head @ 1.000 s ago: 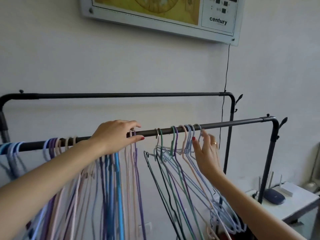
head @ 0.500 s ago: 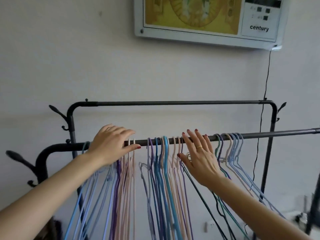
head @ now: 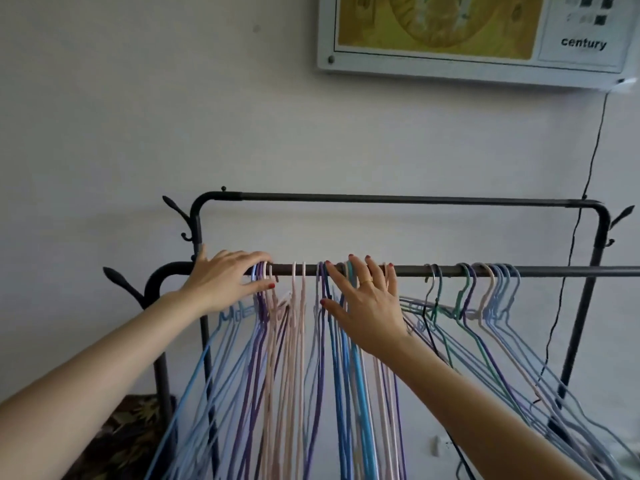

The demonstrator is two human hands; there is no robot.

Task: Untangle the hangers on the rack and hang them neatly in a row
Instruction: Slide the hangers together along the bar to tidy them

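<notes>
The left hand (head: 227, 282) lies over the near rail (head: 415, 270) close to its bent left end, fingers straight and held together, their tips resting against the hooks of a lilac and pale blue cluster of hangers (head: 260, 289). It pinches nothing. The right hand (head: 367, 303) is raised flat in front of the rail's middle, fingers spread and straight, palm turned toward the hooks of a blue and purple bunch (head: 341, 358); a thin gold ring (head: 367, 281) sits on one finger. Whether the palm presses those hooks or only hovers against them cannot be told.

The hangers are slim coated wire, smooth and rounded, with small curled hooks and long sloping shoulders. From left to right they run light blue, purple, pale pink (head: 298, 341), then deep blue and bright blue, more pink, and after a gap a looser group (head: 485, 296) of dark, teal, purple, beige and powder-blue ones whose shoulders cross each other and splay out to the right.

The rack (head: 601, 237) is dark matte metal tube with rounded corners and leaf-shaped pegs at the ends; a second, higher rail (head: 398, 199) runs behind, bare of hangers. A pale plain wall (head: 138, 116) stands behind, with a framed yellow panel (head: 478, 32) reading "century" and a thin black cord (head: 588, 168) dropping from it.
</notes>
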